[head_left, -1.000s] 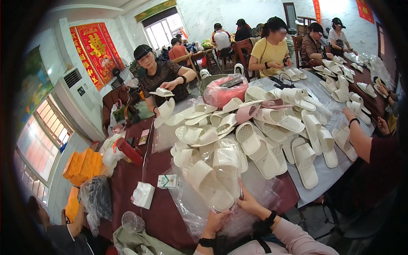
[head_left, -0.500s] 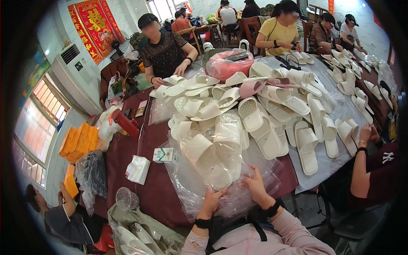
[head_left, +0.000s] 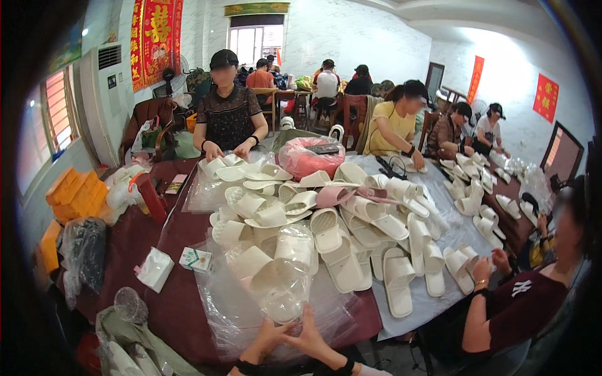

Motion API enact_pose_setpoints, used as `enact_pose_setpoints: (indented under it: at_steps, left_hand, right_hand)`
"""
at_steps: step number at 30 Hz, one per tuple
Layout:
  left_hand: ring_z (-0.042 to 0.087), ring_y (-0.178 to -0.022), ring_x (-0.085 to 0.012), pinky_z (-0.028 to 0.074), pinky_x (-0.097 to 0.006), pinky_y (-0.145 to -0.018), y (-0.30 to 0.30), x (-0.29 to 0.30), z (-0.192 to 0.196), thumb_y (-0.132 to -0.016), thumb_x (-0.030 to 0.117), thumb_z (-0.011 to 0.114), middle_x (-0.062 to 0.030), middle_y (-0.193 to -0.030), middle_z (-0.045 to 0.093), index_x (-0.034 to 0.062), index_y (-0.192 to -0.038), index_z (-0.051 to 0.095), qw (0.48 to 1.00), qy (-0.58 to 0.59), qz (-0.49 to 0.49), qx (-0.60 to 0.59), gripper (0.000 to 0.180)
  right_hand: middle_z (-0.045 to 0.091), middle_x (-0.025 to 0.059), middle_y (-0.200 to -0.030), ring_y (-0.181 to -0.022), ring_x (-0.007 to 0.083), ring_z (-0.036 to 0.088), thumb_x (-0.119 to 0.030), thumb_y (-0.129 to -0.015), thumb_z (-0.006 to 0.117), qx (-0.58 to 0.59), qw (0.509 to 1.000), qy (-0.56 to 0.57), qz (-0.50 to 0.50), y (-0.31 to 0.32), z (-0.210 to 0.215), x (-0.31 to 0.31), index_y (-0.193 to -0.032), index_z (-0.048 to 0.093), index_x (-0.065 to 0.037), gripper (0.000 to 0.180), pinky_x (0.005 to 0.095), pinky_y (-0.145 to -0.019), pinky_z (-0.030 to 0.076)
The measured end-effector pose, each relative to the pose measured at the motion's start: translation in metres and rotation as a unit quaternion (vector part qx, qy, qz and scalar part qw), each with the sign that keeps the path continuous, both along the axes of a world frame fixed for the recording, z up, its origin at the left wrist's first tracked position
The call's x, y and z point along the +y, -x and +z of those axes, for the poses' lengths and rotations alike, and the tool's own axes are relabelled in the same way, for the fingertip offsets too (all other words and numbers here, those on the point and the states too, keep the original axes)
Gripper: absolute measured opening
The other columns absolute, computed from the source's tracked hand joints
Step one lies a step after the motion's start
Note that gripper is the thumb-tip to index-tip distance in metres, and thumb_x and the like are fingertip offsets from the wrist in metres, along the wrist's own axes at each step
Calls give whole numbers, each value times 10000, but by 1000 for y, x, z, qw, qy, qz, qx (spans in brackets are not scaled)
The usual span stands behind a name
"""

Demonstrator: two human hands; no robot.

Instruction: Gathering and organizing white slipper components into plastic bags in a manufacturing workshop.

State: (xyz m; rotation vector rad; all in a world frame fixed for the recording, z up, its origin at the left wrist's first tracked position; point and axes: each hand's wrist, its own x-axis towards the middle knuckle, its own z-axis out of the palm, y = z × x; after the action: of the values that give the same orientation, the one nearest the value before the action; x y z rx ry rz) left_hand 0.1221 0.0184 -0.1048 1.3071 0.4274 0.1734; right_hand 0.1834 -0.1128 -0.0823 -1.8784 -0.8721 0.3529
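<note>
A pair of white slippers (head_left: 256, 268) lies in a clear plastic bag (head_left: 290, 285) in front of me, at the near side of the slipper heap. My left hand (head_left: 268, 338) is at the bag's near end, its fingers closed on the film. Close beside it, almost overlapping, my right hand (head_left: 310, 335) has thumb and forefinger spread, the forefinger reaching up along the bag's edge. More flat clear bags (head_left: 219, 313) lie beneath and around the bagged pair. The heap of white slippers (head_left: 342, 250) rises just beyond, with a dusty-pink slipper (head_left: 335, 196) on it.
Left on the maroon tabletop (head_left: 182, 307) stand a tissue pack (head_left: 154, 269), a small white-green carton (head_left: 196, 259) and a red container (head_left: 150, 197). A red bundle in plastic (head_left: 310, 158) sits behind the heap. A co-worker (head_left: 520, 307) sits at right; others work across the table.
My hands have come together at the bag's near end; before, they were apart along it. The view has tilted up and swung right. The co-worker at right now shows more fully.
</note>
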Motion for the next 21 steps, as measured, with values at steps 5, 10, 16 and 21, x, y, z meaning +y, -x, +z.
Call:
enact_pose_setpoints:
  at_steps: [5, 10, 16, 21]
  left_hand:
    - [536, -1043, -179, 485, -303, -817, 1, -7, 15, -851, 33, 607, -97, -1196, 526, 2, -1307, 361, 968, 238, 37, -72, 519]
    - [527, -1059, -185, 457, -321, -866, 8, -3, 10, -923, 114, 498, -88, -1198, 533, 29, -1306, 382, 994, 91, -34, -42, 409]
    - [538, -977, -166, 453, -303, -829, 16, -15, -23, -943, 178, 464, -55, -1156, 543, 65, -1350, 333, 972, 231, -27, -43, 443]
    - [538, -1004, -169, 451, -321, -835, 16, -17, -19, -887, 187, 574, -66, -1183, 527, 77, -1374, 280, 956, 250, -12, -153, 579]
  right_hand:
    - [175, 375, -1399, -1290, 491, 259, -391, -669, 781, -118, 990, 80, 25, -3, -3, 1, -1374, 76, 134, 1126, 457, -1036, 302]
    - [187, 377, -1393, -1164, 497, 416, -297, -635, 770, -191, 969, 159, 3, 2, 2, 8, -1389, 125, 94, 1066, 472, -943, 396]
    - [229, 288, -1428, -1098, 473, 467, -89, -713, 635, -195, 975, 100, 48, -5, 20, -2, -1409, 230, -12, 809, 461, -860, 442]
    - [251, 264, -1432, -1102, 450, 476, -15, -728, 577, -170, 983, 67, 24, -3, 37, 1, -1375, 278, 11, 712, 432, -850, 449]
